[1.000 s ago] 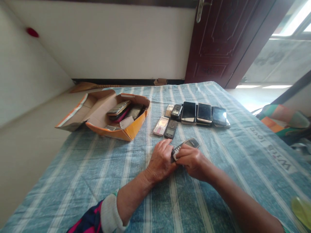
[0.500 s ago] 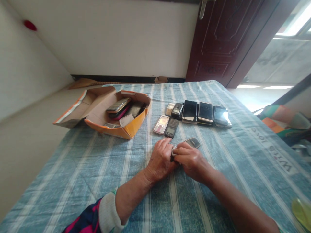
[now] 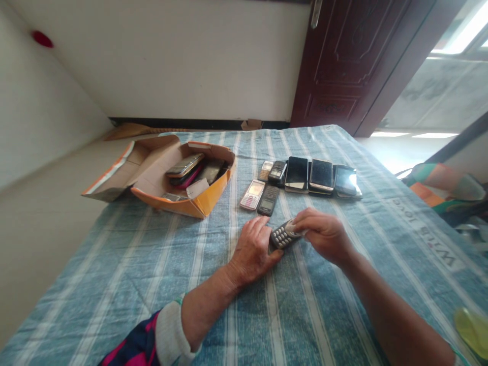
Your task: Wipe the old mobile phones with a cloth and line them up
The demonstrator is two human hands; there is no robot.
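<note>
A dark mobile phone [image 3: 282,237] with pale keys lies at a slant on the cloth. My left hand [image 3: 253,249] holds its lower left end, thumb on the near side and fingers on the far side. Over the phone's upper part, my right hand [image 3: 324,235] presses a small pale cloth [image 3: 293,229] with pinched fingers, hiding the screen. Just beyond my left fingertips lie a dark keypad phone [image 3: 268,201] and a white-and-pink keypad phone [image 3: 252,194].
An open orange cardboard box [image 3: 217,195] at the left holds several phones. Behind my hands, a small keypad phone [image 3: 266,170], a black phone [image 3: 297,174] and other phones stand in a row. A striped blue tablecloth [image 3: 171,284] covers the table. A yellow-green object [image 3: 471,330] sits at the right edge.
My right hand has slid rightward along the phone with the pale cloth, uncovering the keypad. My left hand stays on the phone's lower end.
</note>
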